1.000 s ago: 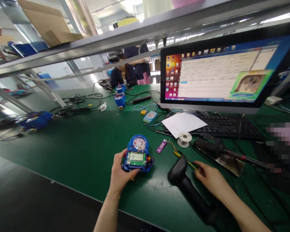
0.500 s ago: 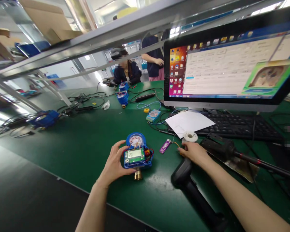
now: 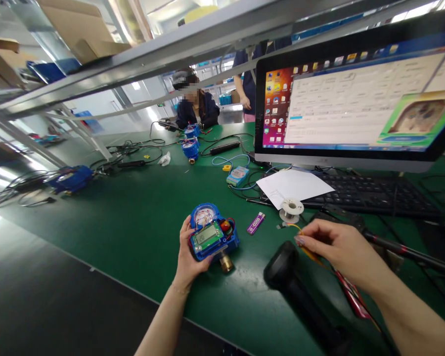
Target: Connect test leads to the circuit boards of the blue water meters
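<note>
Held a blue meter (image 3: 215,237) in the left hand (image 3: 189,262), pinched yellow wires (image 3: 311,254) in the right hand (image 3: 335,244).
Clasped the meter, tilted, between thumb and curled fingers over the green desk (image 3: 144,212), unable to tell whether resting or lifted; nipped the wires between closed thumb and fingertips. Had a black scanner (image 3: 296,291) lying between both hands, partly blocking the space; had a purple strip (image 3: 255,223) and white spool (image 3: 291,211) farther in, white paper (image 3: 296,187) overlapping the keyboard (image 3: 378,196), and a monitor (image 3: 348,109) behind.

Plastic meter (image 3: 209,236) with shiny metal fitting (image 3: 226,263), smooth plastic scanner (image 3: 300,296), paper sheet (image 3: 296,187), faintly glossy tabletop (image 3: 141,217)
</note>
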### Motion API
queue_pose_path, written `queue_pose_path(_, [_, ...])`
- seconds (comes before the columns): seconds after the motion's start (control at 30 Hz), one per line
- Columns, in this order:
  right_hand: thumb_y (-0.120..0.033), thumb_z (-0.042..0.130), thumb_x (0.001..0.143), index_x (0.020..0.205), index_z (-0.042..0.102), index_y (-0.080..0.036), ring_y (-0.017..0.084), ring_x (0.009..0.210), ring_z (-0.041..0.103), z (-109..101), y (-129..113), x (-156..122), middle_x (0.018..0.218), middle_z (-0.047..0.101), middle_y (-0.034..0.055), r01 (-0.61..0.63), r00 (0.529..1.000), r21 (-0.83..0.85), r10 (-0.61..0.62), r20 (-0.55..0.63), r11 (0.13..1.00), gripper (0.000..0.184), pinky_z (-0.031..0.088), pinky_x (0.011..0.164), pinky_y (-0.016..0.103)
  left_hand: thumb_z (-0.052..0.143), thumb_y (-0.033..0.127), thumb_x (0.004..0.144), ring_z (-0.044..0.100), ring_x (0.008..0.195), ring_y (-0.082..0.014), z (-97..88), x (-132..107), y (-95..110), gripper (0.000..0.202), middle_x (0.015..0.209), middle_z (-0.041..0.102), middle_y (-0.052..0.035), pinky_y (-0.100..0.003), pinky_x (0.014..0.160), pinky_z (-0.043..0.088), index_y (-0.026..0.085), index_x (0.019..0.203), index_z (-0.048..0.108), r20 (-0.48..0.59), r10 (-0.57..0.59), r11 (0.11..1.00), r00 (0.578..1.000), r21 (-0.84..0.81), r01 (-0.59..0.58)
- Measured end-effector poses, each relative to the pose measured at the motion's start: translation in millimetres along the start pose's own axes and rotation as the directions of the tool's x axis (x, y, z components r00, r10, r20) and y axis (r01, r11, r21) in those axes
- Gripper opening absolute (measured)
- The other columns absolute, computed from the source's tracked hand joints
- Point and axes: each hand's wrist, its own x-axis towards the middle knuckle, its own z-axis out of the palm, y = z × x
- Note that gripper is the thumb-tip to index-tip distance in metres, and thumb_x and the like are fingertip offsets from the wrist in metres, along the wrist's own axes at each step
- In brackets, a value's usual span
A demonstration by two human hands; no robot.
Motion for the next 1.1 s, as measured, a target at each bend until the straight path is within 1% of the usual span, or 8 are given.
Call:
queue_pose_path(0.1, [-0.053,0.065,0.074,0.066,0.068,-0.022,0.015,0.053,0.06,8,-25,-34,0.061,0.065,0.0002,0.118,0.991,0.147,-0.107,-0.081,0.982,0.032,0.047,0.048,0.021,0.068,0.054,0.07,0.03,0.138,-0.0382,21.7,-19,21,0.061,0.148,0.027,-0.0199,-0.062,0.107,0.034,0.023,0.114,0.039,-0.102,-0.023,0.999,0.995,0.033,0.027])
queue_pose_path(0.33, [-0.031,0.056,0.089,0.066,0.059,-0.023,0.008,0.047,0.054,71,-53,-75,0.055,0.057,-0.0059,0.401,0.895,-0.013,-0.394,-0.208,0.916,0.024,0.043,0.047,0.017,0.076,0.042,0.066,0.036,0.132,-0.0389,74.4,-35,72,0.064,0.14,0.033,-0.0198,-0.065,0.102,0.036,0.022,0.114,0.04,-0.284,-0.056,0.945,0.957,0.293,0.142])
queue_pose_path(0.47, [-0.021,0.056,0.088,0.067,0.054,-0.02,0.007,0.051,0.055,91,-47,-72,0.058,0.056,-0.0052,0.454,0.84,-0.111,-0.466,-0.278,0.884,0.021,0.042,0.051,0.018,0.076,0.056,0.064,0.027,0.136,-0.042,59.3,-36,83,0.076,0.142,0.029,-0.0219,-0.068,0.103,0.032,0.021,0.121,0.039,-0.253,-0.067,0.95,0.965,0.281,0.14])
queue_pose_path(0.6, [-0.019,0.055,0.089,0.07,0.053,-0.02,0.008,0.052,0.057,103,-47,-70,0.059,0.056,-0.0053,0.475,0.815,-0.188,-0.51,-0.275,0.86,0.019,0.042,0.053,0.02,0.078,0.039,0.072,0.048,0.122,-0.028,28.8,-32,97,0.072,0.131,0.047,-0.0121,-0.055,0.105,0.038,0.027,0.131,0.038,-0.264,0.34,0.915,0.903,0.316,-0.252])
queue_pose_path(0.73, [-0.021,0.049,0.093,0.07,0.054,-0.02,0.008,0.048,0.055,111,-59,-67,0.056,0.055,-0.0051,0.586,0.771,-0.15,-0.605,-0.2,0.796,0.023,0.04,0.048,0.021,0.063,0.011,0.084,0.061,0.081,-0.0136,7.0,-20,109,0.024,0.089,0.065,-0.0025,-0.031,0.077,0.054,0.02,0.106,0.062,-0.018,0.566,0.78,0.824,0.335,-0.529])
queue_pose_path(0.87, [-0.028,0.051,0.093,0.08,0.057,-0.021,0.011,0.073,0.063,114,-61,-55,0.079,0.064,0.0018,0.588,0.75,-0.143,-0.603,-0.273,0.796,0.016,0.05,0.066,0.021,0.055,0.01,0.088,0.062,0.076,-0.0132,-3.9,-7,102,0.012,0.083,0.066,-0.0041,-0.026,0.063,0.053,0.015,0.093,0.065,-0.026,0.493,0.866,0.87,0.113,-0.487])
queue_pose_path(0.93, [-0.033,0.056,0.089,0.094,0.058,-0.018,0.022,0.1,0.061,118,-54,-44,0.107,0.062,0.0119,0.487,0.749,-0.257,-0.55,-0.369,0.835,0.016,0.052,0.084,0.036,0.06,0.005,0.084,0.062,0.075,-0.0131,-6.2,-4,93,0.014,0.083,0.067,-0.0027,-0.026,0.063,0.053,0.016,0.089,0.065,-0.06,0.417,0.908,0.907,-0.002,-0.418])
queue_pose_path(1.1, [-0.04,0.069,0.075,0.133,0.038,-0.015,0.039,0.128,0.038,143,-35,-21,0.14,0.036,0.0215,0.316,0.858,-0.33,-0.417,-0.301,0.889,0.071,0.045,0.095,0.059,0.063,0.002,0.082,0.064,0.078,-0.0138,-8.0,3,75,0.015,0.086,0.069,-0.0042,-0.027,0.066,0.054,0.014,0.09,0.066,0.015,0.449,0.89,0.894,-0.099,-0.445])
